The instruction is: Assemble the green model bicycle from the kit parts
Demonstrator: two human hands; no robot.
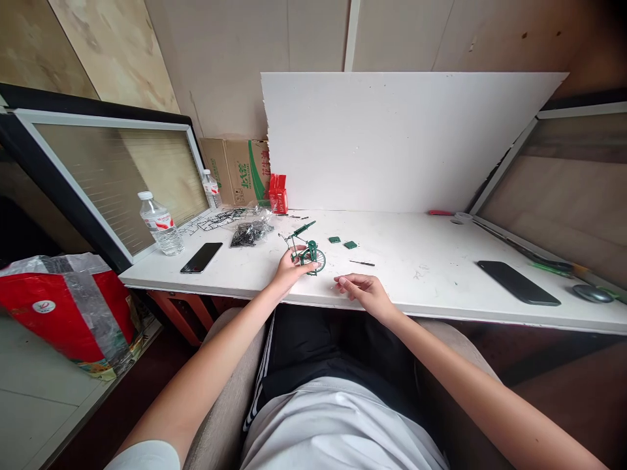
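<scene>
A little green toy bike [312,248] was in the middle of the frame, held up over the front of the white bench [406,241]. The left hand [289,266] had its fingers pinched on the bike. The right hand [365,292] was near it, fingers curled; I couldn't tell if they held anything tiny. Just above that hand lay a thin dark tool [362,263] and two small green blocks [350,245]. A clear bag of black bits [249,233] sat left of the middle.
</scene>
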